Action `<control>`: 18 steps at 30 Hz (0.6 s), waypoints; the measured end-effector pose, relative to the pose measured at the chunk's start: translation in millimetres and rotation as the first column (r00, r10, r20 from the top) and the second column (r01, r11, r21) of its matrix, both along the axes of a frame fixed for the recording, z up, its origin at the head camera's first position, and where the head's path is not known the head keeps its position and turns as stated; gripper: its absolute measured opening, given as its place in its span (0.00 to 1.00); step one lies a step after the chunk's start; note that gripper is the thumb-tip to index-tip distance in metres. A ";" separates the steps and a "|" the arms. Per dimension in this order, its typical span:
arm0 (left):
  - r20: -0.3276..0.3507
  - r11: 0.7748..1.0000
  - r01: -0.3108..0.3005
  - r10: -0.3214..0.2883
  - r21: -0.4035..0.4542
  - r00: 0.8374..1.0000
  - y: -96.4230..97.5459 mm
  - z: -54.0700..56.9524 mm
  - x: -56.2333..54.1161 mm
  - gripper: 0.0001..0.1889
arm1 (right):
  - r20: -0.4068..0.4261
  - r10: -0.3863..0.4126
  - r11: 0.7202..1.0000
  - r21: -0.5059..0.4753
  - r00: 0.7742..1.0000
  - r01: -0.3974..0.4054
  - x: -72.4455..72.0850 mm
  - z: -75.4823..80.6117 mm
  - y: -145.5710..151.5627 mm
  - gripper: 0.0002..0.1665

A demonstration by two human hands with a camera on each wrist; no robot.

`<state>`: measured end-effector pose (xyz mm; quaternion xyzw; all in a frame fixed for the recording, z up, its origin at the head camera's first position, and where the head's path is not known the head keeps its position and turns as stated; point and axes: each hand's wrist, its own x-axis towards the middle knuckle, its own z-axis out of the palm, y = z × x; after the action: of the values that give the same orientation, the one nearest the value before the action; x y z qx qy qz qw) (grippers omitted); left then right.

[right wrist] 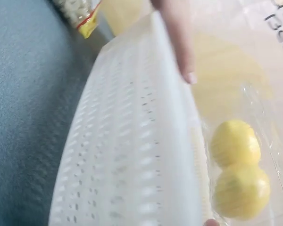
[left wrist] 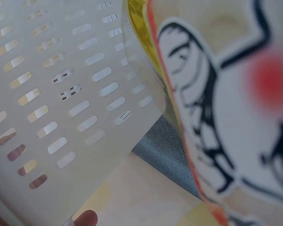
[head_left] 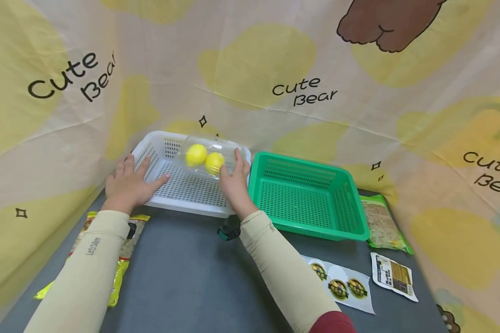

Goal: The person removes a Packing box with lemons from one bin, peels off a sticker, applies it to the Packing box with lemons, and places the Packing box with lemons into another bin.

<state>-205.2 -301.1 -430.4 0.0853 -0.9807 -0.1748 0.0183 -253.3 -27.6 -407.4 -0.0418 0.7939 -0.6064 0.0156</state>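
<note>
My right hand (head_left: pixel 236 186) grips the right end of a clear plastic pack (head_left: pixel 204 159) between thumb and fingers. Two yellow lemons (right wrist: pixel 240 169) show through the plastic. The pack is inside or just above a white perforated basket (head_left: pixel 187 189), towards its back right; whether it touches the basket floor I cannot tell. At the basket's left end, my left hand (head_left: pixel 132 185) rests over the rim with fingers spread and its thumb reaching inward. In the left wrist view, the basket's slotted wall (left wrist: pixel 61 94) fills the left side and only a fingertip (left wrist: pixel 88 218) of a hand shows clearly.
Right of the white basket stands a green basket (head_left: pixel 304 203). Beyond it lie a green-edged food bag (head_left: pixel 383 222) and a small white pouch (head_left: pixel 393 276). A sticker sheet (head_left: pixel 346 286) is partly under my right sleeve. A yellow-edged bag (head_left: pixel 129 240) lies beneath my left forearm.
</note>
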 end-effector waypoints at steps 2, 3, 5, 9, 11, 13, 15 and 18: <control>-0.002 1.000 0.000 0.000 0.000 1.000 0.4 -1.2 -0.9 0.59 | -0.014 0.007 1.000 -0.009 1.000 -0.007 3.9 3.9 7.6 0.42; -0.003 1.000 -0.001 0.001 0.001 1.000 0.5 -2.2 -1.3 0.59 | -0.018 0.015 1.000 -0.016 1.000 -0.015 6.5 5.5 12.4 0.42; -0.004 1.000 -0.003 0.003 0.004 1.000 0.5 -4.1 -1.4 0.59 | -0.013 0.031 0.998 -0.048 0.999 -0.032 13.3 8.9 23.0 0.42; -0.009 1.000 -0.003 0.003 0.014 1.000 0.6 -6.8 -1.0 0.59 | 0.016 0.052 0.992 -0.115 0.999 -0.050 32.2 12.9 48.5 0.42; -0.017 1.000 -0.002 0.002 0.017 1.000 0.8 -6.8 -1.3 0.58 | 0.018 0.048 0.991 -0.125 0.999 -0.045 42.8 13.1 62.2 0.41; -0.023 1.000 0.001 0.000 0.016 1.000 0.3 -6.6 -2.1 0.58 | 0.013 0.037 0.992 -0.125 0.999 -0.035 54.5 11.3 76.1 0.41; -0.026 1.000 0.003 -0.003 0.013 1.000 -0.5 -5.9 -2.9 0.58 | 0.010 0.028 0.991 -0.133 1.000 -0.026 68.0 7.5 90.0 0.41; -0.026 1.000 0.006 -0.006 0.007 1.000 -2.1 -3.8 -4.0 0.58 | 0.022 0.011 0.990 -0.144 1.000 -0.008 92.0 1.1 108.3 0.41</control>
<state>-209.1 -303.2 -434.1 0.0803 -0.9801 -0.1792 0.0301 -161.3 80.6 -406.4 -0.0396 0.7476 -0.6625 0.0247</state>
